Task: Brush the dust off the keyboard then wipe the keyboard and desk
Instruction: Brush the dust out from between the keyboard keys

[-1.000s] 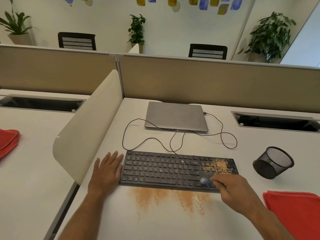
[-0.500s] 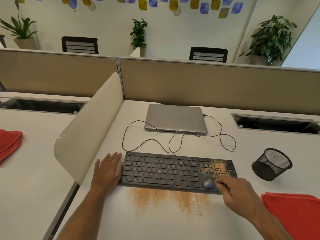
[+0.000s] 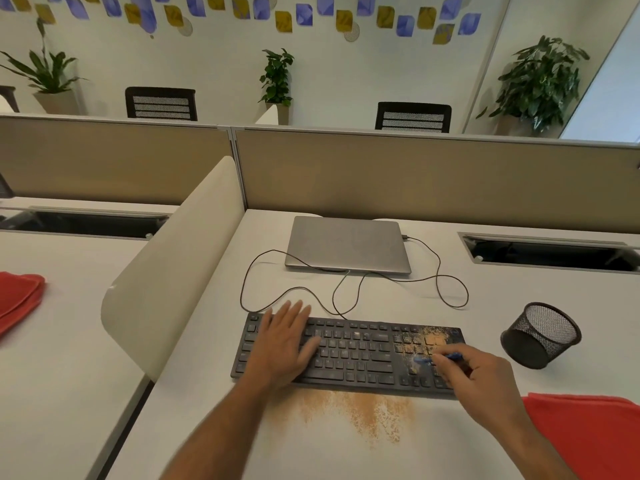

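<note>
A: Keyboard position?

B: Black keyboard (image 3: pixel 349 355) lies flat on the white desk (image 3: pixel 346 452), near the front edge, long side across the view. Orange-brown dust (image 3: pixel 427 341) sits on the right-end keys, over the number pad. More of the same dust (image 3: pixel 360 414) is spread on the desk just in front of the keyboard.

A: Hands?

B: Left hand (image 3: pixel 282 344) lies flat on the left part of the keyboard, fingers straight and slightly spread, pointing away from the person. It is motion-blurred. Right hand (image 3: pixel 479 375) is at the keyboard's right end, fingers curled, pinching a small blue brush (image 3: pixel 436 357). The brush tip is over the dusty keys; whether the bristles touch cannot be told.

A: Wiping cloth?

B: A red cloth (image 3: pixel 588 434) lies on the desk at the right front, just beside the right forearm. Neither hand touches it.

A: Surroundings?

B: A closed grey laptop (image 3: pixel 348 244) sits behind the keyboard. A thin dark cable (image 3: pixel 450 282) loops on the desk between them and runs to the laptop's right side. A black mesh cup (image 3: pixel 540 336) lies tipped on its side right of the keyboard, apart from it. A cream divider panel (image 3: pixel 166 271) stands on the left. On the neighbouring desk lies another red cloth (image 3: pixel 17 299).
</note>
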{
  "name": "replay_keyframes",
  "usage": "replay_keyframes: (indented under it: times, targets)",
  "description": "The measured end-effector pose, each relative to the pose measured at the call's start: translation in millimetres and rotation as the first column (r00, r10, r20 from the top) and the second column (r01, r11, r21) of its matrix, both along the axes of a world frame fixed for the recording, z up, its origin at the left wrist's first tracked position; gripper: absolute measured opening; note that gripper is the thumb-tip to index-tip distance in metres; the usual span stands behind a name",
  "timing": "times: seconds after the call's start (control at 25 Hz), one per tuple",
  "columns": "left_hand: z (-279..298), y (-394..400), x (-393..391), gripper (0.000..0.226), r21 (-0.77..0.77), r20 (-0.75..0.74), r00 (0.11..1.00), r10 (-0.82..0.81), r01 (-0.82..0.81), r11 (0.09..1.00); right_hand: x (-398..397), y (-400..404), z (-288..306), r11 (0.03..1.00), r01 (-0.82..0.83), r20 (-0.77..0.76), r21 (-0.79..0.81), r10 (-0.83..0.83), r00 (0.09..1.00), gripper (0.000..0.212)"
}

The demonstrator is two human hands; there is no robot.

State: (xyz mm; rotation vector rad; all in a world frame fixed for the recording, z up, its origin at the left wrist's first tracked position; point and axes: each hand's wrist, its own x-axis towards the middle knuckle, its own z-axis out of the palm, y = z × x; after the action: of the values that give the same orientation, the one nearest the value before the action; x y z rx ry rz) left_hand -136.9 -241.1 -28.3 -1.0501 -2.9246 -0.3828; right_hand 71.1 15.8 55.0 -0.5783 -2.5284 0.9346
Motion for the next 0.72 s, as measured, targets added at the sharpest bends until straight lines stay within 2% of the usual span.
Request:
replay_keyframes:
  times: [0.16,0.32,0.52,0.72]
  targets:
    - [-1,36,15,0.084,-0.138,0.057,0.997,-0.058,0.065,0.988,-4,-2,-10,0.983,-0.137,0.024,0.119,0.135,0.991,0.014]
    - [-3,46,20,0.093,-0.161,0.075,0.997,-0.012,0.024,0.987,-8,-7,-19,0.947,-0.271,0.082,0.174,0.261,0.962,0.01]
    - [-3,46,23,0.102,-0.151,0.072,0.997,-0.004,0.015,0.988,-7,-1,-23,0.954,-0.193,0.079,0.231,0.18,0.981,0.013]
    - [-4,46,22,0.097,-0.162,0.077,0.997,-0.004,0.016,0.987,-9,-1,-20,0.949,-0.234,0.105,0.214,0.215,0.971,0.011]
